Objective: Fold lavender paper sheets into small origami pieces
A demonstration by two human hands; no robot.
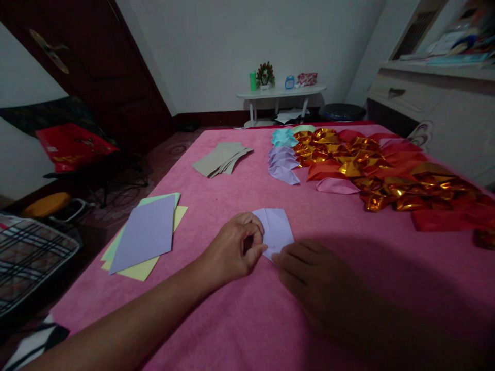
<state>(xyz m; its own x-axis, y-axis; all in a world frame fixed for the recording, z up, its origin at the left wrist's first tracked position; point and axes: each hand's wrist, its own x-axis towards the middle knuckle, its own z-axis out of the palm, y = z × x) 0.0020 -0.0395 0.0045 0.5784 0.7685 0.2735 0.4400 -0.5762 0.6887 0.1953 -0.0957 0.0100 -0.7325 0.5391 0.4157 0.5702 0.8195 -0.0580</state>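
A partly folded sheet of lilac paper [276, 229] lies on the pink cloth [216, 314] in front of me. My left hand [242, 245] pinches its left edge, thumb and fingers curled together on the paper. At the lower right corner of the sheet, my right hand [305, 270] has its fingers bent and pressed against the paper; shadow darkens this hand, and its thumb is mostly hidden. Creases show near the top and the lower edge of the sheet.
Flat lilac paper [149, 232] tops green and yellow sheets at left. Grey sheets [222, 158] lie further back. Folded lilac pieces [282, 167], gold foil pieces [328, 147] and red pieces [441, 219] fill the right side. Beyond stands a small white table [280, 94].
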